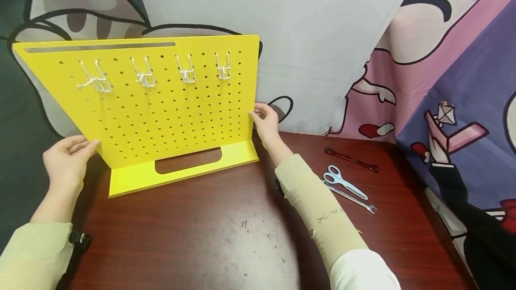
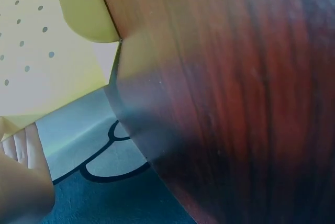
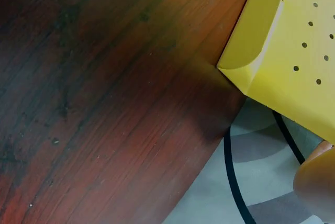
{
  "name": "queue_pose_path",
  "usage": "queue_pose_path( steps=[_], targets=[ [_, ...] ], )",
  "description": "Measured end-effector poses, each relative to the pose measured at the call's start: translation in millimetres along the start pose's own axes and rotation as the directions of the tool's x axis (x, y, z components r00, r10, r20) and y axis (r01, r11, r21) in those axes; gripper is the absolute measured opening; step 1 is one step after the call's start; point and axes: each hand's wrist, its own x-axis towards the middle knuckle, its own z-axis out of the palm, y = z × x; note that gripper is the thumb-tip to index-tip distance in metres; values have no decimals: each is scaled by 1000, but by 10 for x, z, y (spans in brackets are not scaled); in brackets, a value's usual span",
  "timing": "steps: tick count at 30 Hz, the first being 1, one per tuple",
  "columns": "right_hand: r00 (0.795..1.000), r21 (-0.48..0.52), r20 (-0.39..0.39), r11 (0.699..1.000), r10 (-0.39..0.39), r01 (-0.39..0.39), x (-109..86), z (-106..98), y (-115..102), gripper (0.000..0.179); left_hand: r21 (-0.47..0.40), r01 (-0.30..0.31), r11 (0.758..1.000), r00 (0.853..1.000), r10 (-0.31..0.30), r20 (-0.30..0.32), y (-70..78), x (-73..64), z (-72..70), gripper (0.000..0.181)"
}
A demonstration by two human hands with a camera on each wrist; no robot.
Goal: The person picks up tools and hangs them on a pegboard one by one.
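A yellow pegboard (image 1: 173, 106) stands on its flat foot on the table, with several white wire hooks (image 1: 187, 73) in a row near its top. My left hand (image 1: 66, 162) pinches its left edge low down, thumb in front and fingers partly hidden behind. On the opposite edge, my right hand (image 1: 267, 124) pinches the board at about mid-height. The left wrist view shows the left hand (image 2: 23, 174) at the board's edge, beside the perforated face. Only a small part of the right hand (image 3: 316, 179) appears in the right wrist view.
Right of the board lie a dark combination wrench (image 1: 351, 160), light-blue-handled scissors (image 1: 344, 181) and a silver wrench (image 1: 350, 198), the scissors close against the silver one. Behind the reddish-brown table (image 1: 209, 236) hangs a printed cartoon cloth (image 1: 314, 57).
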Motion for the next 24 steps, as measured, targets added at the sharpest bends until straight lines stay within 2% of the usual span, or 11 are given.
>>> queue_pose_path(
  steps=[7,9,12,16,18,21,24],
  targets=[
    [1000,-31,11,999,-22,22,1,-105,4,29,2,-4,1000,1000,4,2,17,-3,73,38],
    [999,-40,13,999,-29,30,4,-157,6,30,26,-5,1000,1000,5,-2,4,2,109,37],
    [999,-53,16,998,-32,33,19,-257,23,30,114,-16,993,1000,16,2,-26,22,174,38],
    [1000,-61,8,998,-28,29,39,-434,65,29,265,-57,963,998,49,34,-84,54,298,40],
    [1000,-68,-2,997,-26,26,41,-541,85,28,305,-86,948,996,73,52,-117,58,384,40],
    [999,-76,-20,997,-28,26,41,-713,114,28,320,-135,938,990,114,84,-161,47,531,38],
    [999,-86,-36,996,-23,20,27,-879,144,29,394,-183,901,982,147,122,-203,35,670,14]
  ],
)
